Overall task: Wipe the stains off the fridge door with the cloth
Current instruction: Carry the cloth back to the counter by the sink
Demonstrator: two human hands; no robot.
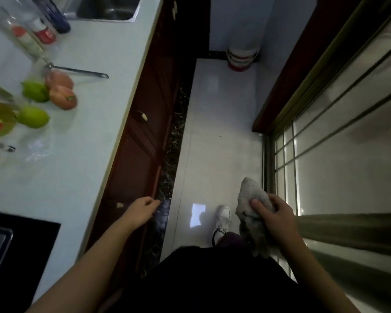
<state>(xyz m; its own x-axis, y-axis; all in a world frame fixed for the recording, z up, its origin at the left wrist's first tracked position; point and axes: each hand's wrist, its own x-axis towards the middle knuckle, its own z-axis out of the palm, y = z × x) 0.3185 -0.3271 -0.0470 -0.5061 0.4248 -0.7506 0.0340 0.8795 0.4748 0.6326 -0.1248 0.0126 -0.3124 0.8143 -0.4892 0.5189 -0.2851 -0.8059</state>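
My right hand [274,219] grips a crumpled grey cloth [251,195] low on the right, above the floor and close to a glass sliding door [339,154]. The cloth bunches up past my thumb and hangs down below my palm. My left hand [141,210] hangs loose beside the dark red cabinet front [142,141], fingers lightly curled, holding nothing. No fridge door shows in the head view.
A white countertop [95,105] on the left carries green and red fruit [54,93], bottles [41,30], a ladle and a sink [108,7]. A black hob [11,245] sits at lower left. A narrow tiled floor [217,136] runs ahead to a red-and-white container [240,57].
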